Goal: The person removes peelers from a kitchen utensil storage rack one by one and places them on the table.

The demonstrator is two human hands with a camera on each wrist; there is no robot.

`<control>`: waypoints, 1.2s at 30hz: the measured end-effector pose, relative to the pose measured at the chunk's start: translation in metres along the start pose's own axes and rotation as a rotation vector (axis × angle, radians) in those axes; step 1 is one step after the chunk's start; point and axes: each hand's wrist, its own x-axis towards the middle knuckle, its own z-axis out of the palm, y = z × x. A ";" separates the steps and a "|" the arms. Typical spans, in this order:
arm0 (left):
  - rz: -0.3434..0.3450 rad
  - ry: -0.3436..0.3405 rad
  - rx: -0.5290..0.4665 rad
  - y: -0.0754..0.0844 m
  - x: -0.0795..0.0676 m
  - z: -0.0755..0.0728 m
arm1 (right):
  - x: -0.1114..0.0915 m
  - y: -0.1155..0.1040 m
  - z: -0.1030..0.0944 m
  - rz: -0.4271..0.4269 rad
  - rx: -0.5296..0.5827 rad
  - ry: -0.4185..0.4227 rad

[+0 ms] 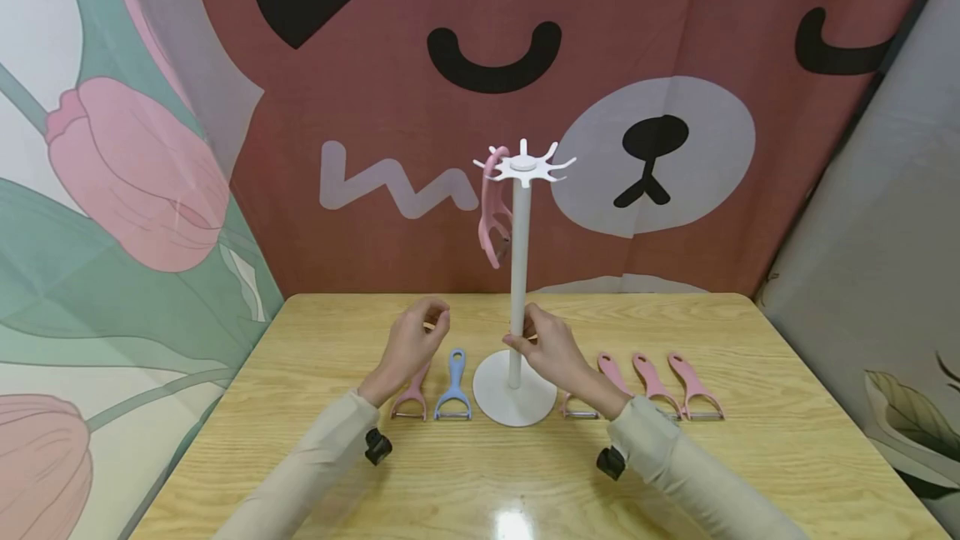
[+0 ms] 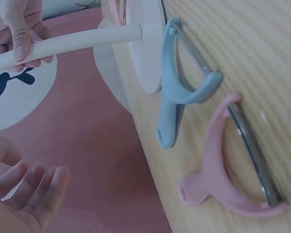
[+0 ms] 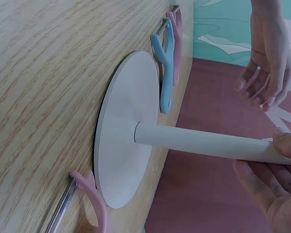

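Note:
A white stand point(image 1: 519, 273) with a round base and a ring of hooks on top rises from the table. My right hand point(image 1: 553, 348) grips its pole low down, thumb on one side and fingers on the other, as the right wrist view also shows. From a hook at the stand's left hangs a pink peeler point(image 1: 496, 207). My left hand point(image 1: 416, 338) hovers left of the stand, fingers loosely bent and holding nothing. Below it lies another pink peeler point(image 2: 223, 170), partly covered by the hand in the head view. Beside that one, a blue peeler point(image 1: 454, 386) lies close to the base.
Right of the base lie three pink peelers point(image 1: 697, 387) in a row, some partly behind my right forearm. The wooden table point(image 1: 450, 473) ends at a hanging cloth point(image 1: 375, 257) with a bear print. A flowered cloth point(image 1: 135, 173) hangs on the left.

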 end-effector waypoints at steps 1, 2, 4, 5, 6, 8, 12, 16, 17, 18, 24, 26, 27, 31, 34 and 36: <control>0.000 0.003 -0.002 0.001 0.000 0.000 | 0.000 0.000 0.000 0.001 -0.003 0.001; 0.003 0.008 -0.006 0.001 0.001 0.000 | 0.000 0.000 0.000 0.000 -0.006 0.002; 0.010 0.020 -0.017 0.003 0.002 0.000 | 0.000 0.001 0.001 0.002 -0.011 0.004; 0.016 0.027 -0.026 0.003 0.003 0.001 | 0.000 0.001 0.001 0.003 -0.013 0.005; 0.025 0.035 -0.035 0.004 0.004 0.001 | 0.000 0.000 0.001 0.004 -0.013 0.006; 0.052 0.052 -0.049 0.005 0.006 0.001 | 0.000 0.000 0.001 0.004 -0.011 0.008; 0.133 0.080 -0.067 0.009 0.011 0.002 | 0.000 -0.001 0.001 0.006 -0.012 0.010; 0.210 0.121 -0.090 0.012 0.016 0.004 | -0.001 -0.002 0.000 0.013 -0.018 0.008; 0.223 0.132 -0.104 0.013 0.017 0.004 | -0.001 -0.002 0.000 0.014 -0.018 0.008; 0.232 0.143 -0.118 0.014 0.019 0.004 | -0.001 -0.002 0.000 0.014 -0.017 0.007; 0.292 0.194 -0.231 0.024 0.027 0.004 | 0.000 -0.001 0.000 0.008 -0.020 0.003; 0.311 0.208 -0.253 0.031 0.029 0.002 | 0.000 -0.002 0.000 0.006 -0.022 0.005; 0.315 0.213 -0.264 0.038 0.029 0.000 | 0.000 -0.002 0.000 0.005 -0.023 0.005; 0.319 0.216 -0.302 0.064 0.029 -0.011 | 0.000 -0.003 0.000 0.009 -0.019 0.006; 0.319 0.219 -0.325 0.079 0.029 -0.017 | 0.000 -0.002 0.000 0.017 -0.013 0.003; 0.322 0.227 -0.345 0.086 0.030 -0.019 | 0.000 -0.002 0.001 0.024 -0.010 0.001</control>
